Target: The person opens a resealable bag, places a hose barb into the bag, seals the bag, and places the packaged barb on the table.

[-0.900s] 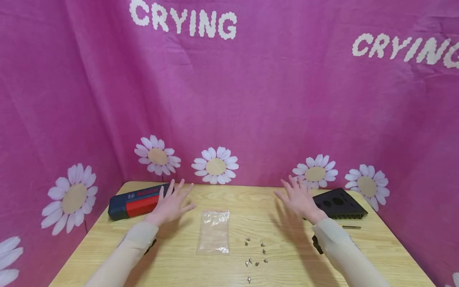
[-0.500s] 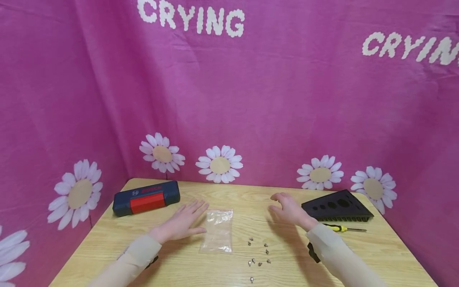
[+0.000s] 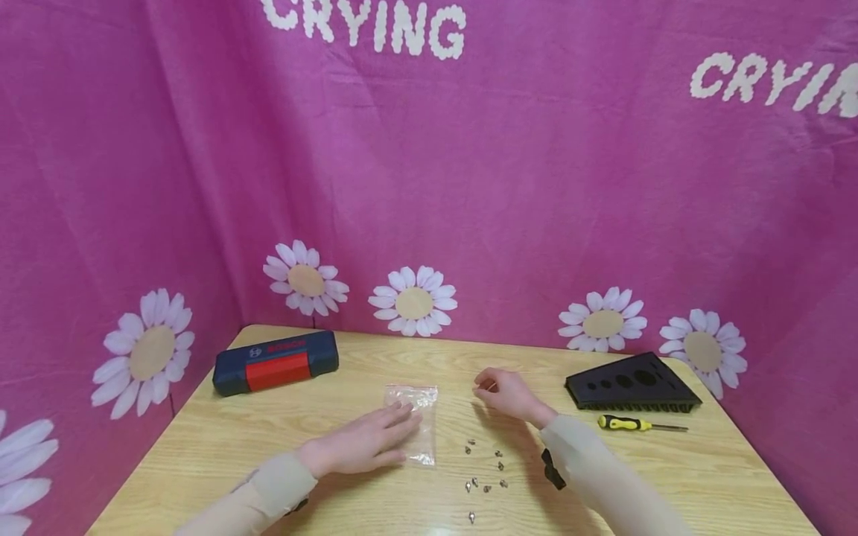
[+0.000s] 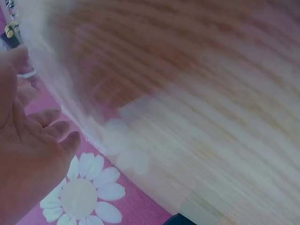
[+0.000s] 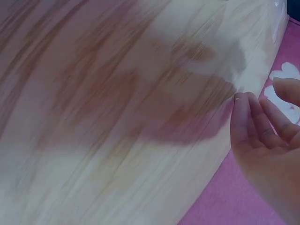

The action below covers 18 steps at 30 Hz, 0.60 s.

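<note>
A clear plastic zip bag [image 3: 424,428] lies flat in the middle of the table. My left hand [image 3: 365,441] reaches over its left part, fingers extended and hiding some of the bag; whether they touch it I cannot tell. To the right of the bag is my right hand [image 3: 511,394], its fingers loosely bent. In the right wrist view that hand [image 5: 267,140] shows its thumb apart from the fingers, with nothing visible between them. Several small metal pieces [image 3: 471,517], too small to identify, are scattered nearer the front. The left wrist view shows my left hand [image 4: 33,136] with relaxed fingers.
At the back left sits a dark blue and red Bosch case [image 3: 278,362]. A black holder with holes [image 3: 630,387] stands at the back right, and a yellow-black screwdriver [image 3: 626,423] lies before it. Pink flowered cloth [image 3: 509,186] hangs behind the wooden table [image 3: 375,514].
Both hands have come down and inward: the left from beside the case to over the bag, the right away from the black holder, its fingers now more bent. The screwdriver has come into full view.
</note>
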Available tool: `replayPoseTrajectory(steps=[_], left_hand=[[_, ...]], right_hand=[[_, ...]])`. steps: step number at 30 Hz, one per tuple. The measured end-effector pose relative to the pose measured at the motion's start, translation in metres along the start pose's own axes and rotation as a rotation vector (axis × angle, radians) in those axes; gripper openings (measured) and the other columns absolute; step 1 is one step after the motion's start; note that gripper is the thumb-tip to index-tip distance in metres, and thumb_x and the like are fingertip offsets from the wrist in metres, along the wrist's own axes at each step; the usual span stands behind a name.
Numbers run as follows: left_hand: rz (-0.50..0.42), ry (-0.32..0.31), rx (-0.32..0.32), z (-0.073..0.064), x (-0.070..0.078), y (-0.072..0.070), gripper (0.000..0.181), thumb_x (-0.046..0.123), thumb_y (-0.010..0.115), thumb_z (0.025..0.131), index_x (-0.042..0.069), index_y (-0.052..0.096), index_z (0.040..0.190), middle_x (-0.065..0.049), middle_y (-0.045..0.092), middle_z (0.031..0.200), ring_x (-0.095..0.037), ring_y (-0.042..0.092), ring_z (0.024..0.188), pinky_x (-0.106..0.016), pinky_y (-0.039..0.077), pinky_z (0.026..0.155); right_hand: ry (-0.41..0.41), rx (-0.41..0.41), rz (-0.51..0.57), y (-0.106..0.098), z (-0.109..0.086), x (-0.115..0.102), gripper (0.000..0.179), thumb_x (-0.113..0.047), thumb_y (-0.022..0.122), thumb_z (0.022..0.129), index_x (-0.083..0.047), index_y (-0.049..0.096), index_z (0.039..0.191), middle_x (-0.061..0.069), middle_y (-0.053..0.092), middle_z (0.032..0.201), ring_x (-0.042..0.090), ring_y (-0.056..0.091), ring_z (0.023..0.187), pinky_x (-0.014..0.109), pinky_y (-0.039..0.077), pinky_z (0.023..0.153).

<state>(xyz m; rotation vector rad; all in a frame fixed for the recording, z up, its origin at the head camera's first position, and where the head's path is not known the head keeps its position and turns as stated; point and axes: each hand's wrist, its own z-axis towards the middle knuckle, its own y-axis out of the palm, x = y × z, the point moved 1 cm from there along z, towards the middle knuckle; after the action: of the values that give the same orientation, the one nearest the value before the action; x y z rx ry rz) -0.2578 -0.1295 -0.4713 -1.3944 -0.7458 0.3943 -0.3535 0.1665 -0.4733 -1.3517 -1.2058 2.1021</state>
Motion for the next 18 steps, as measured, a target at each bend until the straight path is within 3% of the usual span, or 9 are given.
replayPoseTrajectory(steps=[6, 11, 18], left_hand=[[0.019, -0.022, -0.051, 0.002, 0.0, 0.006, 0.057, 0.035, 0.047, 0.104, 0.017, 0.031, 0.156, -0.014, 0.027, 0.163, -0.032, 0.03, 0.15, -0.047, 0.031, 0.12], [0.035, -0.017, -0.055, 0.004, 0.001, 0.004, 0.057, 0.032, 0.049, 0.104, 0.017, 0.032, 0.155, -0.013, 0.028, 0.163, -0.032, 0.03, 0.15, -0.046, 0.032, 0.12], [0.035, -0.011, -0.072, 0.003, 0.002, 0.002, 0.056, 0.031, 0.05, 0.104, 0.017, 0.033, 0.155, -0.012, 0.029, 0.163, -0.03, 0.031, 0.15, -0.045, 0.034, 0.119]], right_hand=[[0.028, -0.03, 0.019, 0.013, 0.014, -0.013, 0.02, -0.013, 0.066, 0.092, 0.002, 0.067, 0.104, 0.013, 0.072, 0.094, 0.02, 0.068, 0.084, 0.03, 0.056, 0.077], [0.078, -0.047, 0.058, 0.021, 0.028, -0.027, 0.021, -0.014, 0.066, 0.092, 0.001, 0.069, 0.106, 0.013, 0.074, 0.096, 0.019, 0.068, 0.086, 0.029, 0.056, 0.077], [0.079, -0.085, 0.087, 0.033, 0.038, -0.039, 0.019, -0.011, 0.067, 0.09, 0.001, 0.07, 0.104, 0.012, 0.074, 0.094, 0.013, 0.066, 0.081, 0.024, 0.055, 0.074]])
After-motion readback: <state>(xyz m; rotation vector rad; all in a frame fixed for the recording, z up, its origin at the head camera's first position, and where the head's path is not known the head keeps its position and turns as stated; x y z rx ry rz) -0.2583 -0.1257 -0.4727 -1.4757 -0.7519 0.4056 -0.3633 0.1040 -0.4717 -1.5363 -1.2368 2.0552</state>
